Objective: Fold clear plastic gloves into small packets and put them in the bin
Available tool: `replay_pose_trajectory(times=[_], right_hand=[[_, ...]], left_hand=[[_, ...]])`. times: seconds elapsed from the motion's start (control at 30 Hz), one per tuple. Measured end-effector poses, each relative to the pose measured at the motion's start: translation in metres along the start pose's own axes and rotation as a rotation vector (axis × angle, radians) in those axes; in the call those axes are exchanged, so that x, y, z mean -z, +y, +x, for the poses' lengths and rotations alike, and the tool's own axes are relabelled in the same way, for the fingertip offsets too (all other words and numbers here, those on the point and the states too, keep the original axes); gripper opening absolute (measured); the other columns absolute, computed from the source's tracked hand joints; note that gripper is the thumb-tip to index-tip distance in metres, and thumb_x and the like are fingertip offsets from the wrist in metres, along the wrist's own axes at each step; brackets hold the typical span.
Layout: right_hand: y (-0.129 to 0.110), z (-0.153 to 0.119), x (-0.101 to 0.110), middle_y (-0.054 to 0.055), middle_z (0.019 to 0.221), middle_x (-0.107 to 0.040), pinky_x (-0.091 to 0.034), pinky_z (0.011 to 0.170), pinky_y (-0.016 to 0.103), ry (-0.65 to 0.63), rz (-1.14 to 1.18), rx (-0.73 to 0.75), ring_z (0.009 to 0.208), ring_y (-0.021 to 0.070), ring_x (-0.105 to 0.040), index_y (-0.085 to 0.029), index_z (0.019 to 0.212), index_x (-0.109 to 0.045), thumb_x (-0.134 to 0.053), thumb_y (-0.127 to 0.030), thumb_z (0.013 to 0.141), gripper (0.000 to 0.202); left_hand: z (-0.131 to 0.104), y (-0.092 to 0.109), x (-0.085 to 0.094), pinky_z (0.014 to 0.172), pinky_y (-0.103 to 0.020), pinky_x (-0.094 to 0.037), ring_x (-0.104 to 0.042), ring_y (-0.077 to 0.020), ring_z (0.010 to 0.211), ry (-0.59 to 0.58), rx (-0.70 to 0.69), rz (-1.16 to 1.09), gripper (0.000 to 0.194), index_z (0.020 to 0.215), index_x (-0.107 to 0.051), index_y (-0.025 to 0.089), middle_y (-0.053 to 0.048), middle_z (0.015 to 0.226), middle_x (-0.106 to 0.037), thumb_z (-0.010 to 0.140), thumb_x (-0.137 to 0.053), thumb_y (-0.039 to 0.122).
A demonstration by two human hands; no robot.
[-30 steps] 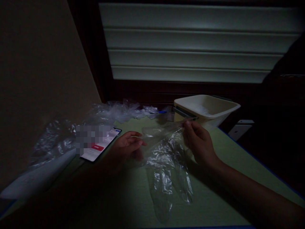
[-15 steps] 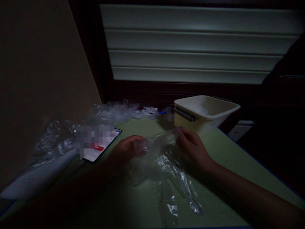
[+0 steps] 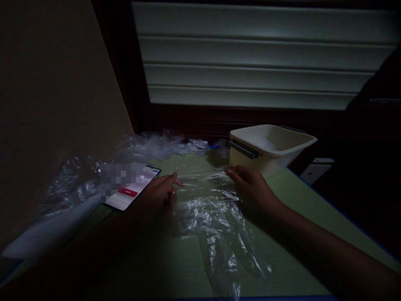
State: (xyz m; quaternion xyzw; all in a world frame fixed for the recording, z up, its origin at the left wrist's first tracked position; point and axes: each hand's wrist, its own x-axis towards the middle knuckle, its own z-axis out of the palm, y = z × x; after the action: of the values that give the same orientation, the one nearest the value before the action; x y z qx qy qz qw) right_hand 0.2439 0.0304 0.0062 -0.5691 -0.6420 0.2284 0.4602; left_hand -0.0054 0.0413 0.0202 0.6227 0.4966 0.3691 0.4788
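Observation:
A clear, thin disposable plastic glove [image 3: 206,213] is stretched between my two hands, its finger-like strips hanging toward the front of the green table. My left hand [image 3: 161,192] pinches its upper left edge. At the upper right corner, my right hand [image 3: 250,182] grips the same edge between thumb and fingers. The film lies crinkled and shiny, with the green surface showing through. Just left of my left hand lies a phone [image 3: 131,190] with a lit screen, partly blurred out.
A cream bin [image 3: 247,161] with grey handles stands behind my right hand, some clear plastic inside. Crumpled clear plastic [image 3: 150,144] is heaped along the wall at the back left. A white box [image 3: 316,171] sits beyond the right edge of the green table [image 3: 300,251].
The glove's top edge has been pulled wider and straighter. My left hand has shifted slightly left and up, my right hand a little right. The phone and bin stay put.

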Motion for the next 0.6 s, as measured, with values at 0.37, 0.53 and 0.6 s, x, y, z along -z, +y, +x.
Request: replay_pose_trajectory(times=[0.37,0.53,0.6], right_hand=[[0.004,-0.005,0.002,0.013,0.084,-0.066,-0.042,0.057,0.031,-0.061,-0.463,0.175,0.065,0.0228,-0.061,-0.013,0.101,-0.062,-0.051,-0.033,0.087,0.026],[-0.008,-0.013,-0.003,0.018,0.111,-0.061,-0.046,0.085,0.040,-0.136,-0.476,0.385,0.100,0.0278,-0.059,-0.011,0.111,-0.060,-0.041,-0.022,0.090,0.031],[-0.013,-0.018,-0.008,0.016,0.114,-0.062,-0.047,0.090,0.037,-0.211,-0.459,0.448,0.103,0.0238,-0.060,-0.012,0.115,-0.058,-0.038,-0.022,0.092,0.033]], left_hand=[[-0.007,0.001,0.002,0.052,-0.025,-0.024,-0.036,-0.0131,0.047,0.136,-0.456,0.818,0.029,0.054,-0.046,0.019,0.003,0.049,-0.038,0.080,-0.053,0.030],[-0.008,-0.002,-0.002,0.068,-0.031,-0.042,-0.054,-0.0211,0.073,-0.118,-0.713,1.010,0.022,0.069,-0.060,0.016,-0.008,0.073,-0.059,0.086,-0.047,0.019],[-0.008,-0.006,-0.005,0.076,-0.034,-0.046,-0.058,-0.0231,0.083,-0.227,-0.773,1.048,0.019,0.077,-0.064,0.015,-0.010,0.084,-0.064,0.087,-0.048,0.015]])
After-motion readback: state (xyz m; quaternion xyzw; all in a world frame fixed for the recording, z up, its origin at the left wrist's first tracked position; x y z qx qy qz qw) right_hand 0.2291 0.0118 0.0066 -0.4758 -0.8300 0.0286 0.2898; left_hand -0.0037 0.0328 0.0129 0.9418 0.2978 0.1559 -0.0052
